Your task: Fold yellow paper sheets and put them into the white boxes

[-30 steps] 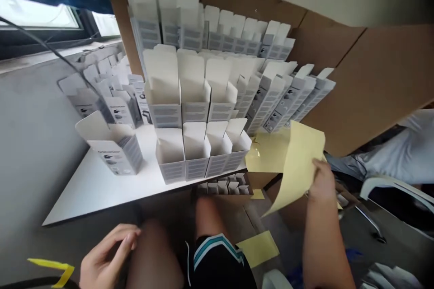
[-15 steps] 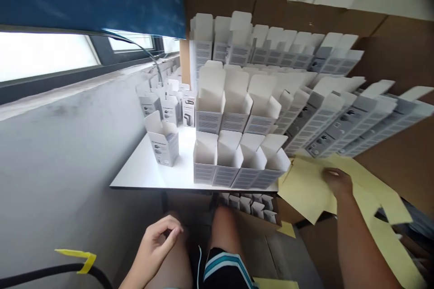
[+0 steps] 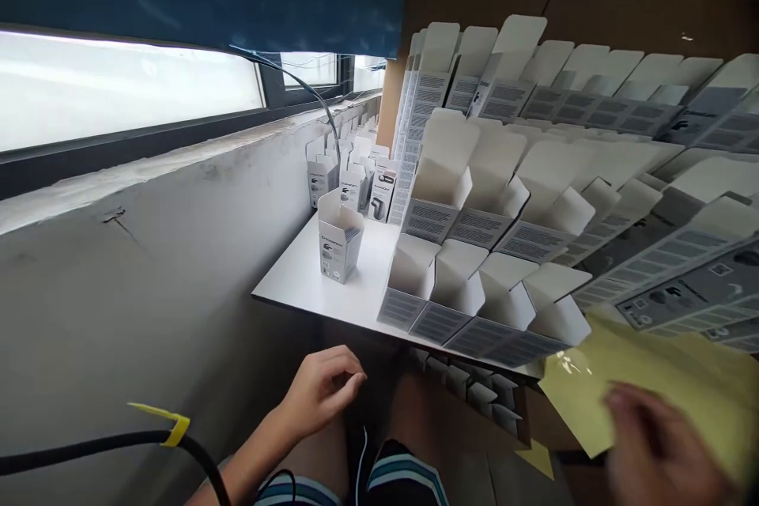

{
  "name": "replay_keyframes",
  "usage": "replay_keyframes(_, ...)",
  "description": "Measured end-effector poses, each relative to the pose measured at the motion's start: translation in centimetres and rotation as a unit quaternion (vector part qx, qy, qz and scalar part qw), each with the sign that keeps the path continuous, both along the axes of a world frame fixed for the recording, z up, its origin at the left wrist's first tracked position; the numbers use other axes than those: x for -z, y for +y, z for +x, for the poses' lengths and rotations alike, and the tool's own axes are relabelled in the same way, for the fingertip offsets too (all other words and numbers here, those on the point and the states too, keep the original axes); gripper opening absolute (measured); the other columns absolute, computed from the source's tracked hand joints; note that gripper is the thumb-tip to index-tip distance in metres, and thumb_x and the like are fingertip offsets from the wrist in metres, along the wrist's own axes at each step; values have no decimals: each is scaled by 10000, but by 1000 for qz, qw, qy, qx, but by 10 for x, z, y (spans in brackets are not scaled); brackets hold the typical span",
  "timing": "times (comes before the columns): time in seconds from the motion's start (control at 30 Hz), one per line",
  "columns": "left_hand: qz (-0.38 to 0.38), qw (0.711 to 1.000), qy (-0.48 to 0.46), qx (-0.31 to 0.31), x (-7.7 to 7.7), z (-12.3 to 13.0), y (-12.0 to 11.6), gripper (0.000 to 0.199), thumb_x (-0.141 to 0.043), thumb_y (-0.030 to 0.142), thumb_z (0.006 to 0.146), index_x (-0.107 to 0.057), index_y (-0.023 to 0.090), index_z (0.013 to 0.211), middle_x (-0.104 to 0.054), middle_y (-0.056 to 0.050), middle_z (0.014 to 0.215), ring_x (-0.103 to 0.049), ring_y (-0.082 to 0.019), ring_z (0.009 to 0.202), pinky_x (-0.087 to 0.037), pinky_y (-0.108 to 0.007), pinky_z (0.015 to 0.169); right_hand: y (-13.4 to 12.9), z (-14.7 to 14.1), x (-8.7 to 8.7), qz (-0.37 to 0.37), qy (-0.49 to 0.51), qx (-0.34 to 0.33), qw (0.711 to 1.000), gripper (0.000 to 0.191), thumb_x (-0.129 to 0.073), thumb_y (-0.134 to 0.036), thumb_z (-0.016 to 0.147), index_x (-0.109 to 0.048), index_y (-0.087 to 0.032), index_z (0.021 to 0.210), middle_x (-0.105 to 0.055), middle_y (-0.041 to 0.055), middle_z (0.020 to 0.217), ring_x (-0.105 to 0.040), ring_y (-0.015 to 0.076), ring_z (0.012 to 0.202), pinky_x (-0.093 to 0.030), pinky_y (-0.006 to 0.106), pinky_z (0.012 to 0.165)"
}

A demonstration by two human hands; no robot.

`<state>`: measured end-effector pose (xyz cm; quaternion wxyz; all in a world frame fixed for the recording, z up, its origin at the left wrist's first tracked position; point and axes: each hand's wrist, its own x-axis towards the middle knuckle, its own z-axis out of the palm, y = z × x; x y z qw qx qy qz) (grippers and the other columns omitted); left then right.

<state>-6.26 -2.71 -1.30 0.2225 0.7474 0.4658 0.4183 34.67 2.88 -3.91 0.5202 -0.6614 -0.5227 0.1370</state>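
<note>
1. While the right hand (image 3: 664,443) lies over a yellow sheet (image 3: 670,379), blur hides whether it grips.
2. The sheet slants just beside the bench (image 3: 314,292) corner, below the front cartons (image 3: 474,308). Its long axis runs right, out of view, and one corner points down-left.
3. The left hand (image 3: 323,387) is open, fingers loosely curled, holding nothing, its forearm rising from lower left.
4. A lone carton (image 3: 339,247) stands upright on the bench, well apart from the sheet.

The person's right hand (image 3: 661,443) is blurred and cut off by the bottom edge, the yellow sheet (image 3: 670,387) runs past the right edge, and print on the white cartons (image 3: 339,247) is too small to read.
</note>
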Motion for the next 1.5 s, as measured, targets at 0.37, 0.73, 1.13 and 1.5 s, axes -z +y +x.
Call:
replay_keyframes(0.37,107,985,118,71,-10,10,-2,152,-536,180,925,-680,181,876,-725,-70,799,-669,-156,681,-492,-258,616,-49,-196,12,17,38,-444,895,227,-556,-291,962,-671,-193,793,-613,15,706,-589,123,636,-445,205,576)
replay_keyframes(0.73,106,980,-48,-164,17,-23,28,258,-673,364,906,-644,171,1075,-699,-96,962,-682,-196,862,-563,-319,788,-50,-192,15,34,83,-402,911,270,-522,-308,958,-539,-181,720,-464,-17,642,-446,94,567,-373,199,538)
replay_keyframes(1.13,-5,942,-8,-336,13,-70,141,955,-710,292,804,-185,145,1588,-565,-187,1378,-666,-306,1112,-550,-357,874,-63,-182,36,7,128,-420,898,248,-540,-304,937,-547,-183,721,-459,-14,637,-465,96,551,-394,190,510)
replay_keyframes(1.5,102,982,-91,-129,-53,-43,25,443,-447,401,1031,-482,333,1467,36,-27,1707,-265,-363,1522,-579,-380,980,-30,-230,-49,191,115,-553,803,91,-503,-129,876,-552,-201,849,-502,61,1508,-409,281,1455,-378,517,1172)
